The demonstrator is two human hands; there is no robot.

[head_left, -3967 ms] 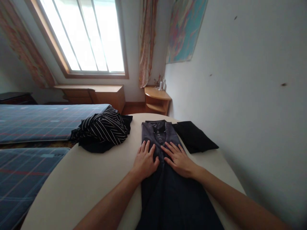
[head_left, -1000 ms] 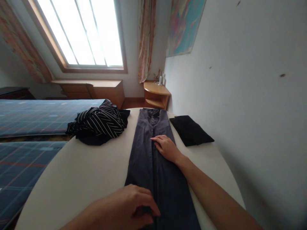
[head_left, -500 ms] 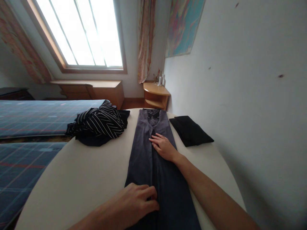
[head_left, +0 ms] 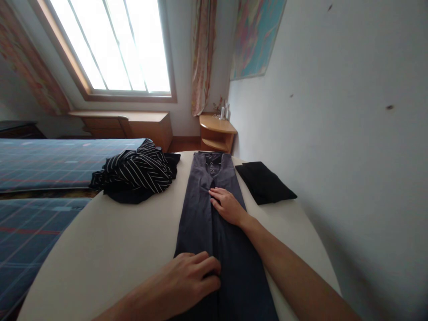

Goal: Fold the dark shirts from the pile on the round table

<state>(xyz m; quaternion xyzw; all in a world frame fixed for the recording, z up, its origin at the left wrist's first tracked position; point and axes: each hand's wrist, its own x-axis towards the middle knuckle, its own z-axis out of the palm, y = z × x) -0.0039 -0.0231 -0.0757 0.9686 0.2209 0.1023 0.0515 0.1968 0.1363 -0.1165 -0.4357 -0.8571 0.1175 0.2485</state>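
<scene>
A pair of dark blue-grey trousers [head_left: 195, 214] lies lengthwise with its waistband at the far end and buttons showing inside the waist. My right hand [head_left: 227, 205] rests on the upper part, just below the waist, its fingers stretched out. Lower down, my left hand [head_left: 195, 274] is curled at the inner edge of the left-hand leg, thumb and fingers closed on the cloth; the exact grip is partly hidden.
The trousers lie on a round cream table [head_left: 133, 236]. A heaped black-and-white striped garment [head_left: 143, 169] sits at its left, a folded black garment [head_left: 264, 183] at its right. A plaid mattress [head_left: 60, 160] adjoins on the left; a white wall [head_left: 351, 156] borders the right.
My left hand has shifted slightly up along the trouser leg, and its thumb and fingers have drawn closer together. My right hand stays almost in place, its fingers a little closer together.
</scene>
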